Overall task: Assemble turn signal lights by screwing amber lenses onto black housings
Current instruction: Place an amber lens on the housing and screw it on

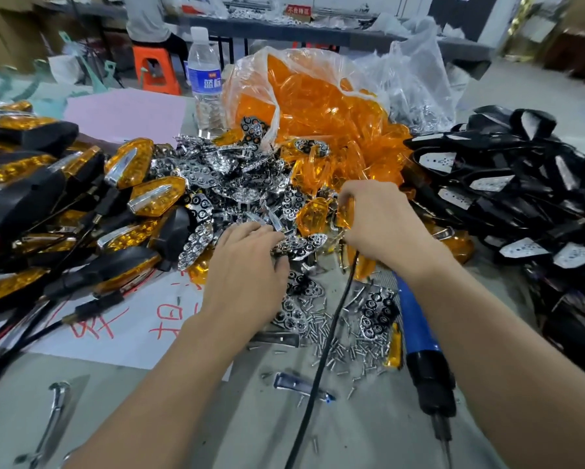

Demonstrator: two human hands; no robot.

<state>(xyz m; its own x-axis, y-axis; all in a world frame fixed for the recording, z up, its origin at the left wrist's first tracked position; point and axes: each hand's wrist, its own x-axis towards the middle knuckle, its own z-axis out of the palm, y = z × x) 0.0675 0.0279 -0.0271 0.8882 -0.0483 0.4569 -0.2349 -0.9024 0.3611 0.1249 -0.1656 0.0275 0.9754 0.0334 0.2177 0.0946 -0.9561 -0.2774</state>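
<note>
My right hand (382, 218) is closed on an amber lens (346, 211), held on edge above the parts heap; a black cable hangs down from under that hand. My left hand (247, 265) lies palm down on the pile of chrome reflector plates (216, 177), fingertips touching one plate (301, 243); whether it grips anything is hidden. Loose amber lenses (318, 103) spill from a clear plastic bag behind. Empty black housings (507, 184) are stacked at the right. Finished lights with amber lenses on black housings (67, 198) are piled at the left.
A blue and black electric screwdriver (423, 350) lies under my right forearm beside scattered small screws (338, 346). A water bottle (204, 76) stands at the back. White paper with red writing (115, 319) lies under the left pile. A person sits on an orange stool (155, 69) behind.
</note>
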